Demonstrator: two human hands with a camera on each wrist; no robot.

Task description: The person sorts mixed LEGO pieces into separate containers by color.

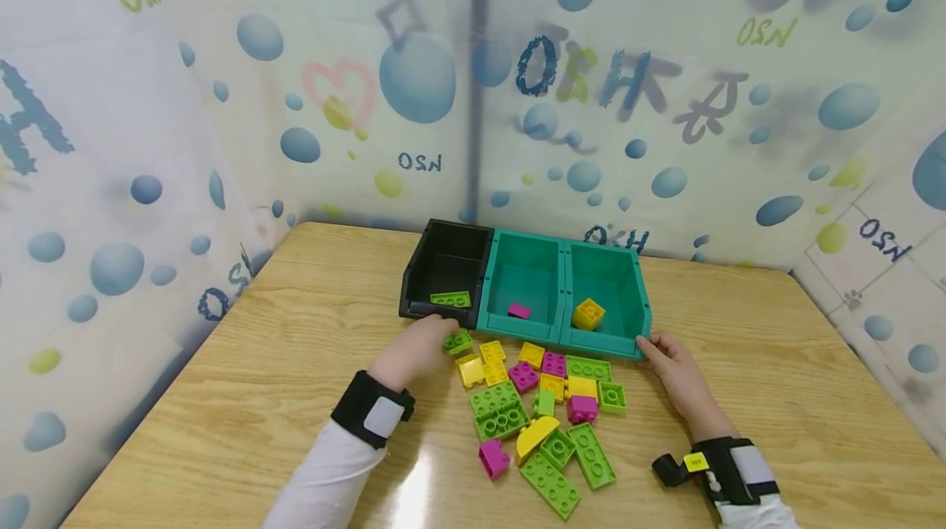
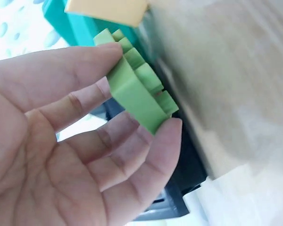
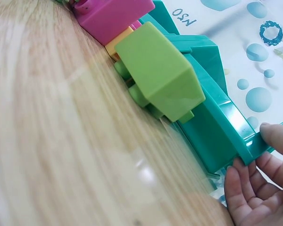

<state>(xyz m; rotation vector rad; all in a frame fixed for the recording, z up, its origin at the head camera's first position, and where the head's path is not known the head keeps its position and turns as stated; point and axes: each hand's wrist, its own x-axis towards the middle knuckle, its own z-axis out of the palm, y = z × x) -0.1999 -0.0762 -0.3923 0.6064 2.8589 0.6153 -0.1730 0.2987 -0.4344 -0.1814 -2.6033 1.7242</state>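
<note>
while left fingers [image 2: 164,153] pinch green brick [image 2: 136,96], right fingers [image 3: 237,190] grip teal bin [image 3: 212,139]

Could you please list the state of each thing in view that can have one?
Left hand: pinching the held brick
Held brick: green, outside the black bin
Right hand: gripping the right teal bin by a front corner
Black bin: open, green brick inside
Middle teal bin: open, magenta brick inside
Right teal bin: open, yellow brick inside
Loose bricks: spread on the table before the bins
</note>
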